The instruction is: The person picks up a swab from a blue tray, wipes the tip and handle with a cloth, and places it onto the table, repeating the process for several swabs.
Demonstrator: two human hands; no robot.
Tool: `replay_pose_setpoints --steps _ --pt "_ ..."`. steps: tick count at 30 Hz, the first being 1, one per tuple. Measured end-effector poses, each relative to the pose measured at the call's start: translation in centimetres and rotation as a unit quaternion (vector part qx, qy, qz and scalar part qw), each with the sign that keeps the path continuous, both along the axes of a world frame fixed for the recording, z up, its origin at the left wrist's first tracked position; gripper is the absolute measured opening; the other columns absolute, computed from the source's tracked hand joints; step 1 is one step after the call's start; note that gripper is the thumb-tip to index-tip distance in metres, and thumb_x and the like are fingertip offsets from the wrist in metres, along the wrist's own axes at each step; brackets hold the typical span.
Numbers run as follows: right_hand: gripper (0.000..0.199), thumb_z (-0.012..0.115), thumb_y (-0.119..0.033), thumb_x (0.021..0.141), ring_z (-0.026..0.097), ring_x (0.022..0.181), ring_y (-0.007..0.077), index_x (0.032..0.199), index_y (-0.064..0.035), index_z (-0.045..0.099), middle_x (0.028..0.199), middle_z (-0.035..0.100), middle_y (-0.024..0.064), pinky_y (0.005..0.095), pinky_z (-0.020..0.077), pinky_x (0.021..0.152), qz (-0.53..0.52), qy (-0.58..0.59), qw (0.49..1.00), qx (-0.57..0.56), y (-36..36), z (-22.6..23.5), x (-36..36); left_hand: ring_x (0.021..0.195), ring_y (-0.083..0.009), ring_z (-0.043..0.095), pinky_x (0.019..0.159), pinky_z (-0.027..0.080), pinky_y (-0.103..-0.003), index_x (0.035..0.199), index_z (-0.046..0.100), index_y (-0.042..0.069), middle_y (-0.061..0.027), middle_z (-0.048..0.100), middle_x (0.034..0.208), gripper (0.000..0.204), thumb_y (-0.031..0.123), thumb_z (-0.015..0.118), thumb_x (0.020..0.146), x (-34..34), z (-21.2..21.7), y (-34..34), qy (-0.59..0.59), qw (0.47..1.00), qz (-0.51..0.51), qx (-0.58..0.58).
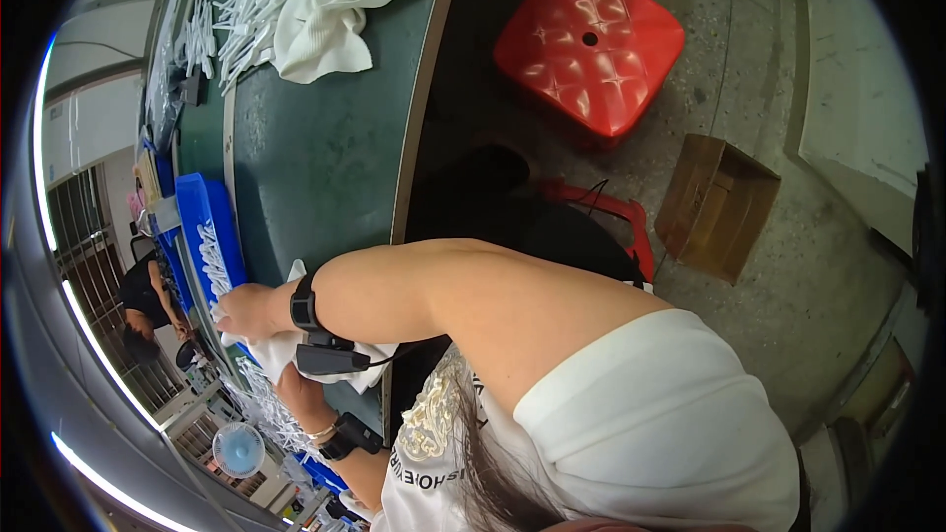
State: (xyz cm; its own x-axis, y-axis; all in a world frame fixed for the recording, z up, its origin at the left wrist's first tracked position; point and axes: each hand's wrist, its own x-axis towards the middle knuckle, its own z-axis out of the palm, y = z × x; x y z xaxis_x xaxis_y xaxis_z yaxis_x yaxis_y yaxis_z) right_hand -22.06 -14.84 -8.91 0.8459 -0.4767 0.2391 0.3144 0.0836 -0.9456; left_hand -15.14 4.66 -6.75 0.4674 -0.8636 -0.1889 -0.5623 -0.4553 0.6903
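Note:
A white cloth (279, 351) lies bunched between my two hands at the edge of the green-topped table. My right hand (248, 312) is closed on the cloth beside a long blue tray (219, 222), its fingertips partly hidden. The tray holds small white plastic pieces (211, 258). Closer to my body, my left hand (302, 398) is closed on the same cloth, with its fingers partly out of sight. Beyond that hand, many thin white sticks (258, 396) are spread over the table.
On the green table (320, 153), another white cloth (330, 15) covers part of a stick pile (246, 0). A red stool (591, 44) and an open cardboard box (714, 207) stand on the floor. A blue fan (238, 449) and another person (148, 300) are across the table.

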Motion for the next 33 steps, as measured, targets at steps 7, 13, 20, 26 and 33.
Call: replay_pose_setpoints --steps 7,13,20,26,33 --pt "0.040 0.050 -0.036 0.080 0.058 0.083 0.0350 0.084 0.0034 0.058 0.084 0.060 0.0223 0.0391 0.0442 0.074 0.017 -0.052 0.998 0.016 -0.7 0.5 -0.7 0.102 -0.0216 0.052 0.088 0.040 -0.030 0.108 0.054 -0.003 -0.0106 0.053 0.115 0.027 0.009 0.047 0.085 1.6 -1.0 0.2 0.317 0.910 0.203 -0.176" --pt "0.043 0.052 -0.041 0.079 0.058 0.071 0.0372 0.077 0.0009 0.060 0.073 0.058 0.0234 0.0432 0.0446 0.063 0.005 -0.050 0.989 -0.142 -1.8 -0.1 -1.0 0.077 -0.0137 0.055 0.067 0.044 -0.024 0.097 0.057 -0.001 -0.0051 0.058 0.090 0.018 0.003 0.053 0.079 -3.7 1.3 -4.5 -0.138 0.981 0.038 -0.130" --pt "0.026 0.056 -0.025 0.082 0.052 0.068 0.0091 0.095 -0.0028 0.056 0.080 0.058 0.0023 0.0262 0.0442 0.060 0.179 -0.006 0.984 0.012 -2.0 0.7 -2.6 0.062 -0.0100 0.051 0.056 0.042 -0.023 0.089 0.056 -0.001 -0.0033 0.056 0.075 0.017 0.015 0.056 0.082 -3.4 0.6 -4.3 0.295 0.936 0.130 -0.142" --pt "0.025 0.054 -0.023 0.085 0.051 0.074 0.0072 0.100 -0.0039 0.054 0.088 0.057 0.0003 0.0237 0.0431 0.066 0.273 0.115 0.953 -0.061 -1.8 5.1 -1.9 0.062 -0.0106 0.053 0.056 0.044 -0.023 0.089 0.057 -0.001 -0.0043 0.057 0.076 0.019 0.017 0.058 0.082 -2.4 1.7 -2.0 0.468 0.853 0.088 -0.213" --pt "0.027 0.054 -0.023 0.086 0.053 0.083 0.0081 0.105 -0.0033 0.053 0.094 0.057 0.0017 0.0251 0.0441 0.072 0.219 0.078 0.970 0.065 -1.8 3.1 0.3 0.058 -0.0116 0.054 0.055 0.046 -0.023 0.087 0.057 -0.002 -0.0072 0.058 0.073 0.017 0.014 0.057 0.082 -1.3 0.9 -0.9 0.456 0.824 0.146 -0.302"
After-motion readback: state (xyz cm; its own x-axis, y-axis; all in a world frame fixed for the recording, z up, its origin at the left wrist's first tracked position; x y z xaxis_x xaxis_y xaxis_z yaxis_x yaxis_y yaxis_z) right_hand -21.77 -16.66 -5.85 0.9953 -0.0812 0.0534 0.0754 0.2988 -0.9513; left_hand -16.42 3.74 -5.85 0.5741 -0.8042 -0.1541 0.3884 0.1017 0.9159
